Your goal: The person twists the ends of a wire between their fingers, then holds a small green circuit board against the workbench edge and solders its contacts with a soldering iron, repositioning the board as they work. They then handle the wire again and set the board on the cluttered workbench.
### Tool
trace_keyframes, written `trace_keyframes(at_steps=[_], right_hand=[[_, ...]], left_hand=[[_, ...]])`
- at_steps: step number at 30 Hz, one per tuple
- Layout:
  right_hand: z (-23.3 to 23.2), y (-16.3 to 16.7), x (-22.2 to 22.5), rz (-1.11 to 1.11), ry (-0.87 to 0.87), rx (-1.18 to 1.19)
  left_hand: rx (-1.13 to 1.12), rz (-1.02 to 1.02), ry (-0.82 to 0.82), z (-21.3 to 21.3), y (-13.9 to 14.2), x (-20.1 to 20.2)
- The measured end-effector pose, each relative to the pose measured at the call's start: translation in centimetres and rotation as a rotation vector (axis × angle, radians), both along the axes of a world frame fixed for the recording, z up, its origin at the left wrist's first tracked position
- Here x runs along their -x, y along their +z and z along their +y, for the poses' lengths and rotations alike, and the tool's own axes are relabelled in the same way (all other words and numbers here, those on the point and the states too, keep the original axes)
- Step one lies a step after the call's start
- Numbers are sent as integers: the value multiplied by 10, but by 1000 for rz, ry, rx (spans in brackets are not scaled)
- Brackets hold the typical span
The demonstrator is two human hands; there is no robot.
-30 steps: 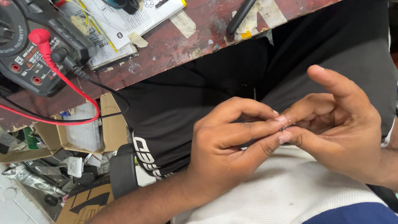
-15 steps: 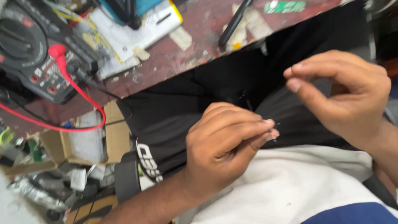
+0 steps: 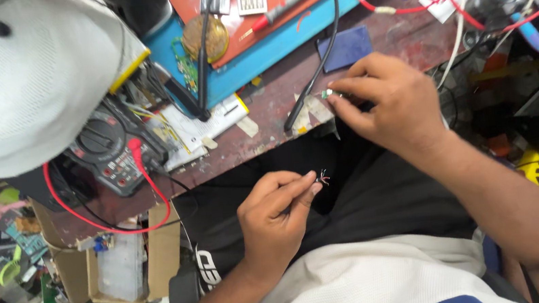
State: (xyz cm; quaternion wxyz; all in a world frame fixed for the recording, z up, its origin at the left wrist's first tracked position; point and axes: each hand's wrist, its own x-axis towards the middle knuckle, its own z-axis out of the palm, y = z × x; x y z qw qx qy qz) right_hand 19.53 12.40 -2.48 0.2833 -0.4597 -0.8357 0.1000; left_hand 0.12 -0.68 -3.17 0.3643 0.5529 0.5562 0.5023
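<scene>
Frayed wire end [image 3: 323, 178] is sitting pinched in my left hand [image 3: 276, 220]; right hand [image 3: 388, 104] is pinching a small green board [image 3: 329, 95] at the desk [image 3: 265, 114] edge.

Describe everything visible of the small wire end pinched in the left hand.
The wire end is a short tuft of thin bare strands, splayed apart, with reddish and pale hints. It sticks out to the right from between the thumb and fingertips of the left hand, held above the dark-clothed lap, below the workbench edge. Nothing else touches it.
</scene>
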Motion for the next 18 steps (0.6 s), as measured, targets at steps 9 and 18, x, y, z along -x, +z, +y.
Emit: trace_keyframes(at_steps=[9,18], right_hand=[[7,-7,27,134,-130,154],[124,56,20,1043,-34,643]], left_hand=[[-134,114,-21,4,2,1],[-861,402,-141,26,-79,4]])
